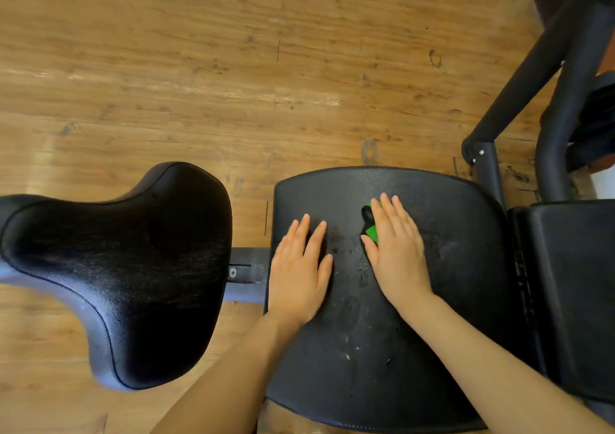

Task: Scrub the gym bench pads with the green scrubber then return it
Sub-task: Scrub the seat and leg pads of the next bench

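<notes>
Pressing flat with straight fingers, my right hand (396,250) covers one green scrubber (371,230) on the middle pad (449,300) of the bench. My left hand (299,267) lies spread beside it. Three black pads show, over a wood floor (199,67).

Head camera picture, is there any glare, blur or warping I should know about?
Head view: pale glare streaks the wooden floor at left; sheen on the curved pad; wide-angle bending curves the flat seat pad edges; the right hand hides most of the green scrubber; focus otherwise fairly sharp.
</notes>
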The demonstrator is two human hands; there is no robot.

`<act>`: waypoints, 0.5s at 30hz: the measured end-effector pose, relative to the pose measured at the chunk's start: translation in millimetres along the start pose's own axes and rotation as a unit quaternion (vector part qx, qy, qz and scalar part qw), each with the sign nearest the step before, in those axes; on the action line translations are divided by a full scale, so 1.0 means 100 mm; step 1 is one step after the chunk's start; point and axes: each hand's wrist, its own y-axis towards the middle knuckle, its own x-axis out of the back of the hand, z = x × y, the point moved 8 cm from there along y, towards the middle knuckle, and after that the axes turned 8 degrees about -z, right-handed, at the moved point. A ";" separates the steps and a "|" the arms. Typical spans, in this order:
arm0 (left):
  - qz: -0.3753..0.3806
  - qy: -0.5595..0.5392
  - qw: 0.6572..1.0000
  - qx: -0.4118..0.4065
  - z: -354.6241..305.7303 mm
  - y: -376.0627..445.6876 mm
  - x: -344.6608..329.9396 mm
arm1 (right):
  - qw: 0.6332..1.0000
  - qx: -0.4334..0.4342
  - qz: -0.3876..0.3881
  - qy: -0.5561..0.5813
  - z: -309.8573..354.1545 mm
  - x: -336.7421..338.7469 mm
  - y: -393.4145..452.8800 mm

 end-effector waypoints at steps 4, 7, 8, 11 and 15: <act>-0.028 0.004 1.000 0.009 0.00 0.16 0.13 | 0.998 -0.016 0.024 0.054 0.15 -0.06 0.17; -0.042 -0.033 0.999 0.012 -0.16 0.28 0.15 | 0.998 -0.019 -0.008 0.060 -0.01 0.12 0.23; -0.049 -0.045 0.998 0.013 -0.23 0.32 0.14 | 0.998 -0.023 -0.028 0.053 -0.11 0.21 0.24; -0.070 -0.096 0.993 0.019 -0.50 0.40 0.08 | 0.997 -0.025 -0.071 0.020 -0.46 0.41 0.27; -0.047 -0.130 0.990 0.035 -0.87 0.41 -0.14 | 0.996 -0.006 -0.078 -0.037 -0.72 0.49 0.33</act>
